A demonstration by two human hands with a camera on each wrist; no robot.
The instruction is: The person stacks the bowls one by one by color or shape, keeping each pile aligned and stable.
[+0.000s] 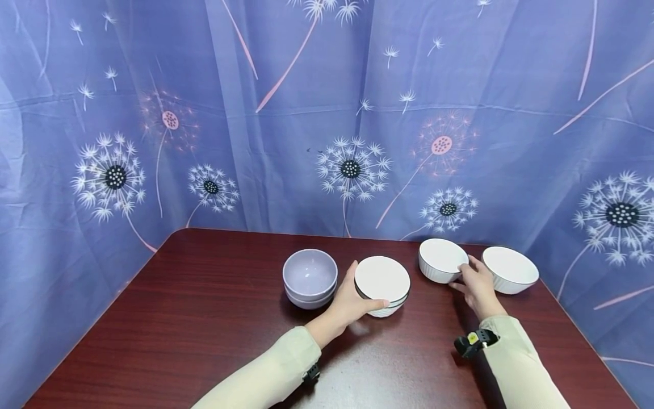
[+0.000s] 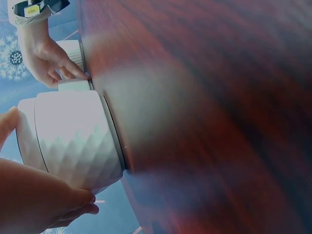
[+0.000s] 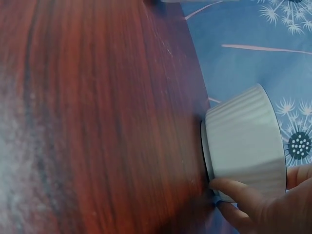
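My left hand (image 1: pixel 351 301) grips a stack of two white bowls (image 1: pixel 382 278), fingers along its left side and thumb across the front near the rims. A raised diamond pattern covers the lower white bowl (image 2: pixel 78 131) in the left wrist view. Farther right, my right hand (image 1: pixel 479 284) pinches the right side of a ribbed white bowl (image 1: pixel 442 258). The right wrist view shows fingertips (image 3: pixel 222 185) low on that ribbed bowl (image 3: pixel 243 141), close to its base; the bowl is upright in the head view.
Just left of the white stack stand two nested grey-lavender bowls (image 1: pixel 309 275). Another ribbed white bowl (image 1: pixel 510 270) sits right of my right hand, near the table's right edge. The dark red wooden table (image 1: pixel 204 318) meets a blue dandelion-print curtain (image 1: pixel 286 147) at the back.
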